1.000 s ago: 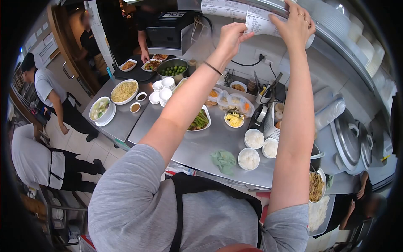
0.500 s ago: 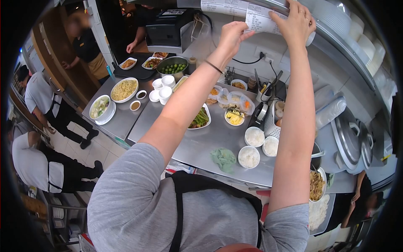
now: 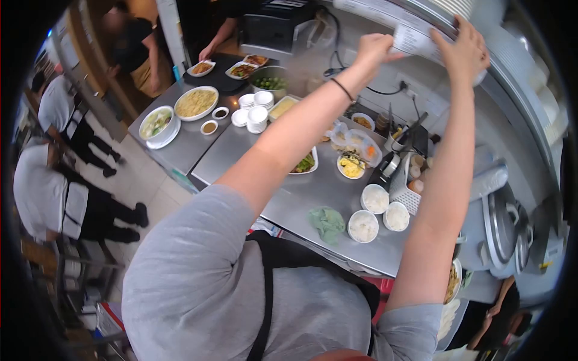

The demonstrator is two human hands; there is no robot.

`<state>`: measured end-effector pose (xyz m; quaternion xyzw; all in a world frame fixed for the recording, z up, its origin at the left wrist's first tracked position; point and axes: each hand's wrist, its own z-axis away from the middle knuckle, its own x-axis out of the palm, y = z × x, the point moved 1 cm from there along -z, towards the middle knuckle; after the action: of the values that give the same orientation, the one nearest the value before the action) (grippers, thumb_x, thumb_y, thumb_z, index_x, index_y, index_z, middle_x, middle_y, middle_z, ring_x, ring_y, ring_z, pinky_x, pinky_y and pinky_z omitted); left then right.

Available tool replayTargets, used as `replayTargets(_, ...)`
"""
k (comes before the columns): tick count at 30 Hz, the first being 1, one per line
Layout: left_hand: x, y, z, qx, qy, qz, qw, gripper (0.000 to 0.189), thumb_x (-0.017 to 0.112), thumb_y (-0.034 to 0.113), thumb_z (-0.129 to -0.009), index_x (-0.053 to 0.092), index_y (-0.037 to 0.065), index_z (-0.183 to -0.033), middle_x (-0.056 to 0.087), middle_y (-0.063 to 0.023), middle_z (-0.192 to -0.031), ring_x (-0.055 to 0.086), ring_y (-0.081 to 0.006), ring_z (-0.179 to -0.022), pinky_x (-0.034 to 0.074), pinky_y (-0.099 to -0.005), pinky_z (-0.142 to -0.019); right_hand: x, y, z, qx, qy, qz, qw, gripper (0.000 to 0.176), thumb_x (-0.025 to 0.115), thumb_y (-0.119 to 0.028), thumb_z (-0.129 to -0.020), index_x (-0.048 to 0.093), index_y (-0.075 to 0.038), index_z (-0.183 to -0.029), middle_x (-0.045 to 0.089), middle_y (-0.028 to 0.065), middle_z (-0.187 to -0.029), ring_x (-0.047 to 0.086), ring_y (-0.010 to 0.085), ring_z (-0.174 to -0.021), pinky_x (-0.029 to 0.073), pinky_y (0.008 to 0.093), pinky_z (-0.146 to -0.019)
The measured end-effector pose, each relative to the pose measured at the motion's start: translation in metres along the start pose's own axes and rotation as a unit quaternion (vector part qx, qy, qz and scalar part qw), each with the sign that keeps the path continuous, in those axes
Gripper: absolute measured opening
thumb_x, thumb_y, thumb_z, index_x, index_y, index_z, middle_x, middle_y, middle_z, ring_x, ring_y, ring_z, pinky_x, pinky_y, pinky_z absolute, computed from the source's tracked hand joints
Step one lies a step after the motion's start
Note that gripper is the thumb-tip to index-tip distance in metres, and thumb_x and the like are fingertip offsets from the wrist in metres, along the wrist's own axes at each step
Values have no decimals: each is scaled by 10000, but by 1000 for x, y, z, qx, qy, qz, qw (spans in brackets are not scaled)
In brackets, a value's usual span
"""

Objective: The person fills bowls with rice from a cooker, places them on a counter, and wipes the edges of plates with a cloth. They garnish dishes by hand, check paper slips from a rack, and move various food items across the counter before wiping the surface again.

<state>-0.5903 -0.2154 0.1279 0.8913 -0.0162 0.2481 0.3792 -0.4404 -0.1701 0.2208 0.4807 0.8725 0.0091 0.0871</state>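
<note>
Both my arms are raised to a metal ticket rail (image 3: 430,23) on the wall above the counter. A printed receipt (image 3: 414,41) hangs there, with more paper slips (image 3: 378,14) to its left. My left hand (image 3: 376,49), a dark band at its wrist, is closed in a pinch at the receipt's left edge. At the right edge is my right hand (image 3: 462,53), its thumb on the paper and its fingers bent up by the rail. Part of that grip is hidden. Below my arms sit bowls of white rice (image 3: 363,226) and a bowl of yellow food (image 3: 351,166).
On the steel counter (image 3: 289,201) are a green cloth (image 3: 327,224), stacked white cups (image 3: 257,117), a noodle plate (image 3: 196,103) and a soup bowl (image 3: 156,123). A white basket (image 3: 409,195) and large pot lids (image 3: 503,225) stand right. Co-workers (image 3: 51,186) stand left.
The view has shifted, so the counter and my arms appear further right. Both hands stay at the receipt. A person at the back left has lowered an arm.
</note>
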Motion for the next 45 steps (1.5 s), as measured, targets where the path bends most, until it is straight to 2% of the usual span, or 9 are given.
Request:
replayTargets(1, 0, 0, -1, -32, 28, 62, 997, 140, 467, 22, -771, 514, -48, -659, 464, -59, -688, 488, -128, -627, 529, -306, -691, -1, -1, 0, -5, 6, 20, 1000, 608, 635, -468, -625, 500, -190, -1150, 525, 33, -1142, 422, 194, -1125, 277, 420, -922)
replayTargets(3, -1, 1, -3, -31, 38, 77, 996, 145, 450, 45, -785, 522, -55, -708, 503, -83, -707, 526, -157, -656, 532, -335, -680, 6, 3, -2, 3, -17, -23, 1000, 620, 620, -490, -632, 484, -205, -1165, 494, 17, -1184, 345, 184, -1187, 190, 455, -951)
replayTargets(6, -2, 6, 1, -58, 33, 88, 994, 195, 424, 93, -810, 531, -69, -809, 564, -155, -838, 573, -217, -769, 521, -346, -712, 3, 0, -1, 2, -10, -7, 1000, 626, 614, -507, -634, 485, -206, -1167, 497, 19, -1182, 352, 187, -1184, 184, 439, -962)
replayTargets(11, -11, 3, 5, -42, 22, 61, 997, 196, 457, 94, -804, 555, -66, -858, 572, -132, -847, 560, -188, -769, 498, -294, -714, 5, 0, 0, 2, -18, -21, 1000, 633, 617, -507, -635, 483, -203, -1174, 501, 31, -1178, 345, 195, -1189, 161, 436, -972)
replayTargets(16, -13, 1, 5, -14, 26, 23, 999, 159, 480, 69, -777, 582, -15, -865, 595, -88, -860, 542, -143, -811, 437, -264, -724, 4, 1, 0, 5, -28, -28, 999, 635, 616, -505, -637, 484, -197, -1177, 500, 37, -1179, 338, 203, -1194, 155, 437, -973)
replayTargets(38, -15, 6, 10, -24, 36, 11, 999, 183, 481, 82, -773, 590, -2, -895, 600, -92, -903, 549, -161, -863, 425, -284, -748, 7, 0, 1, -3, -15, -25, 1000, 625, 606, -523, -636, 493, -207, -1163, 516, 22, -1158, 342, 191, -1193, 172, 444, -964)
replayTargets(43, -18, 5, 12, 6, 4, -57, 998, 259, 616, 117, -748, 566, -6, -970, 599, -88, -913, 555, -152, -859, 435, -271, -754, 8, 3, 0, 3, -6, -1, 1000, 631, 604, -540, -615, 483, -234, -1153, 487, 8, -1179, 363, 183, -1171, 222, 460, -944)
replayTargets(44, -18, 3, 13, 2, 10, -72, 997, 275, 625, 103, -743, 552, -5, -985, 599, -91, -906, 557, -154, -855, 441, -280, -760, -6, -5, -2, 5, -15, 8, 1000, 522, 636, -421, -657, 514, -191, -1109, 496, 27, -1153, 383, 216, -1145, 266, 432, -935)
replayTargets(45, -19, -1, 12, -9, 8, -52, 999, 260, 635, 77, -733, 553, -4, -966, 598, -92, -899, 563, -159, -849, 452, -282, -754, -9, -5, -2, 12, -12, 24, 1000, 522, 636, -421, -657, 514, -191, -1109, 496, 27, -1153, 383, 216, -1145, 266, 432, -935)
